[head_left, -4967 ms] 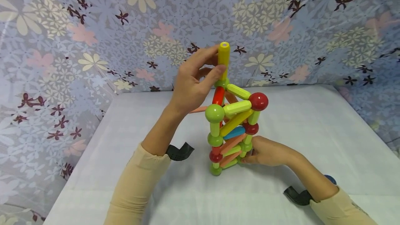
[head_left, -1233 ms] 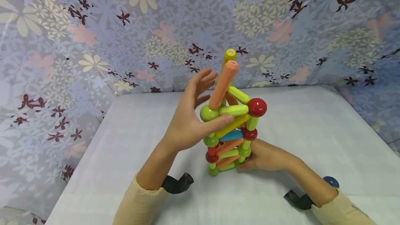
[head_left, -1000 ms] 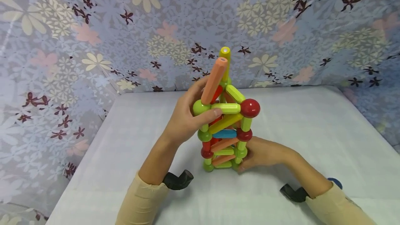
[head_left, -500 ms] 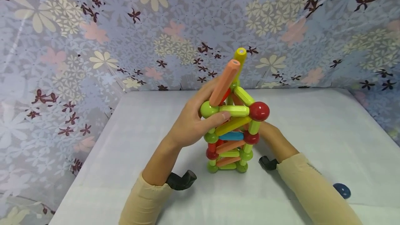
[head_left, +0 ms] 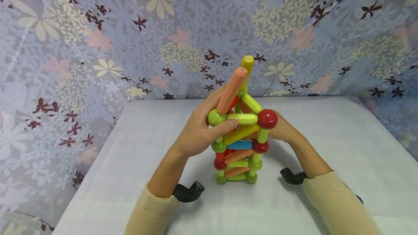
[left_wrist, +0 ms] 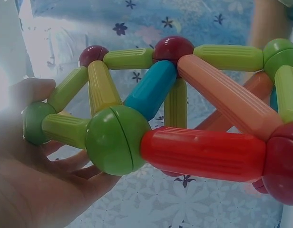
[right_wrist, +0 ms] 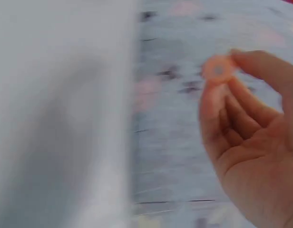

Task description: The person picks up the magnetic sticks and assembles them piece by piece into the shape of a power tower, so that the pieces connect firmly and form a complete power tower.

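A tall tower of magnetic rods and balls stands on the table, its joints green and red. My left hand grips its top left corner, thumb along a light green rod and fingers behind. In the left wrist view a green ball and a red rod fill the foreground. Two rods rise from the top: an orange one on the front left green ball and a yellow one behind. My right hand, partly hidden behind the tower in the head view, pinches another orange rod, seen end-on.
A white cloth covers the table. A flower-patterned cloth hangs along its back edge. Black curved wrist mounts sit at both wrists. A dark blue ball peeks out beside the right sleeve.
My left hand has left the yellow rod and now holds the top left corner, where an upright orange rod has appeared. My right hand has moved from the base to behind the tower.
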